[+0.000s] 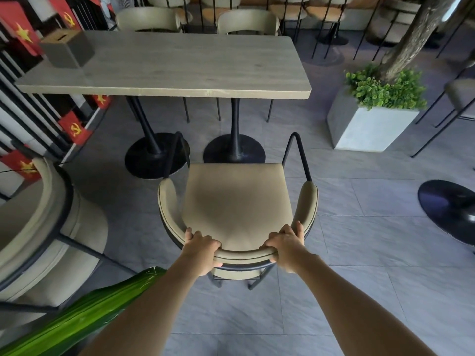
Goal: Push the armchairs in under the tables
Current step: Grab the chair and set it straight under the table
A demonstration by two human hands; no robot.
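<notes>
A beige armchair (237,201) with a black metal frame stands on the floor in front of me, its seat facing a long grey wooden table (180,62). My left hand (201,249) grips the left part of its curved backrest. My right hand (286,246) grips the right part. The chair's front edge is a short way short of the table's two black pedestal bases (234,147). A second beige armchair (38,235) stands to my left, turned away from the table.
Two more armchairs (246,21) sit tucked in at the table's far side. A grey box (68,48) stands on the table's left end. A concrete planter (365,122) with greenery stands at the right, and another table base (452,209) lies further right. A green leaf (84,317) crosses the lower left.
</notes>
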